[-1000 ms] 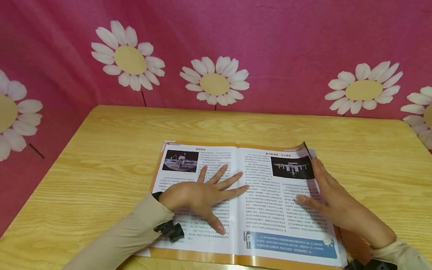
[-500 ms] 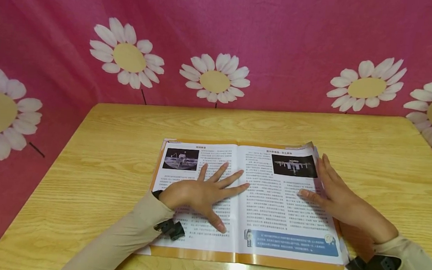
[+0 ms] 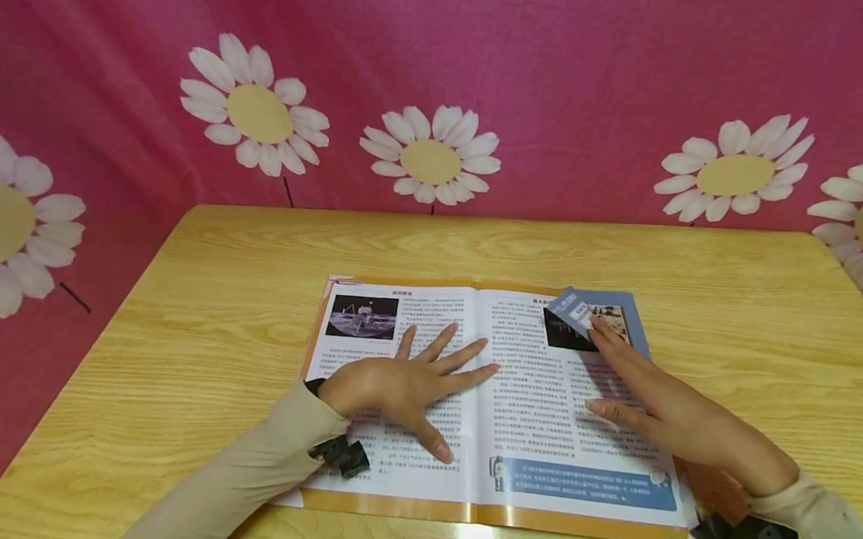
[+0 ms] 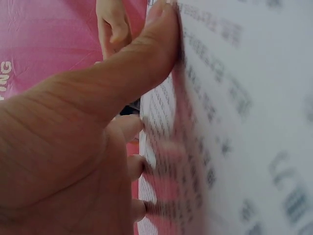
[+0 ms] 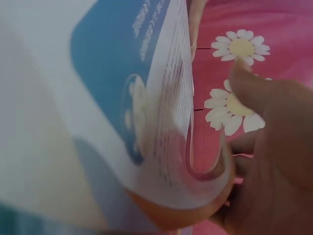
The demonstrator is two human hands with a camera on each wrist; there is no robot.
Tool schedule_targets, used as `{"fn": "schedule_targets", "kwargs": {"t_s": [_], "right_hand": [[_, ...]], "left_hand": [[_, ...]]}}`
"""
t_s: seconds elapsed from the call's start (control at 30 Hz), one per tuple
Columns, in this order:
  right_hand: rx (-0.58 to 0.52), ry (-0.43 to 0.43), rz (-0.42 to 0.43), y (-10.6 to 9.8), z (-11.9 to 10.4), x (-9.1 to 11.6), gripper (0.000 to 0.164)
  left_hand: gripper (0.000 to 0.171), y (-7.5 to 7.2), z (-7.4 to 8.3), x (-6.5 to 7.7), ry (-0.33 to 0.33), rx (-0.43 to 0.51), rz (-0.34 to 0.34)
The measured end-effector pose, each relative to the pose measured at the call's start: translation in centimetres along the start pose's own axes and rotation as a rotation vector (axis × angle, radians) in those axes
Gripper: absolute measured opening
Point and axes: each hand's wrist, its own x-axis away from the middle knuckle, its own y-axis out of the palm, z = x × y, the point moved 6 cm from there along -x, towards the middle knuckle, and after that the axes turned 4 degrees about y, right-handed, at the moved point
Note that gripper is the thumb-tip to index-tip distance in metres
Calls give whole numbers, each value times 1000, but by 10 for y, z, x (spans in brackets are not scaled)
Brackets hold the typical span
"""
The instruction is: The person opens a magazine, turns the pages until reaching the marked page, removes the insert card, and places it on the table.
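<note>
An open magazine (image 3: 520,393) lies flat on the wooden table, with printed text and a dark photo on each page. My left hand (image 3: 400,393) rests spread across the left page, its fingertips reaching the centre fold; the left wrist view shows its thumb against the paper. Over the right page is my right hand (image 3: 673,407), fingers extended and thumb held apart. Its fingertips push a page corner (image 3: 571,308) that is folded back over the photo, showing a blue-grey underside. The right wrist view has the page edge (image 5: 195,210) curling up against the fingers.
The wooden table (image 3: 193,353) extends around the magazine on all sides. Behind it hangs a pink cloth (image 3: 565,78) printed with white daisies. Dark camera mounts (image 3: 743,538) sit on both wrists, at the ends of beige sleeves.
The right fingertips have moved left from the page's outer edge, and the upper right corner has folded inward, exposing a blue-grey page beneath. The left hand stays in place.
</note>
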Motion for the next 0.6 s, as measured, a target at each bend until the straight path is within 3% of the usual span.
{"fn": "schedule_targets", "kwargs": {"t_s": [0.1, 0.3, 0.6], "right_hand": [[1, 9, -33, 4, -6, 4, 82], [-70, 38, -102, 15, -18, 17, 80], [-36, -44, -114, 28, -44, 30, 74]], "left_hand": [[103, -4, -2, 0, -15, 18, 53], [87, -17, -13, 2, -63, 82, 222], [73, -29, -15, 6, -42, 112, 326]]}}
